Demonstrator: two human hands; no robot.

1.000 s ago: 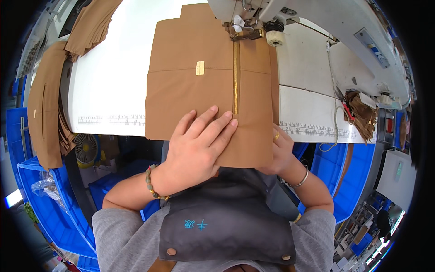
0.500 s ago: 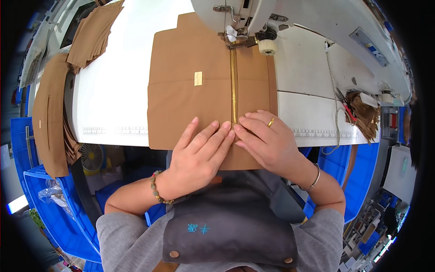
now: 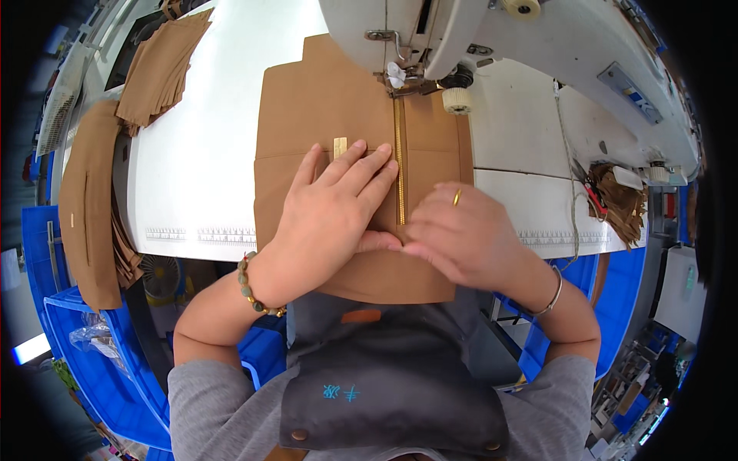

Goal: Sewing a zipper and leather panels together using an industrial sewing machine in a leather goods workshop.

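Your left hand (image 3: 327,207), fingers (image 3: 367,170) slightly spread, is lying on the brown panel (image 3: 327,104); the zipper (image 3: 401,192) is running 12-to-6 at its 3 o'clock. Your right hand (image 3: 469,234) is curling nearest the zipper's 6-o'clock end, pinch undeterminable.

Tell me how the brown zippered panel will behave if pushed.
The brown panel looks thin, so it would probably feel light and may buckle. Its gold-coloured zipper likely stiffens one strip. That strip runs up to the sewing machine's needle area, so might snag.

The panel (image 3: 323,100) lies on the table (image 3: 207,184), partly under the sewing machine (image 3: 553,46), right of stacked pieces (image 3: 163,73).
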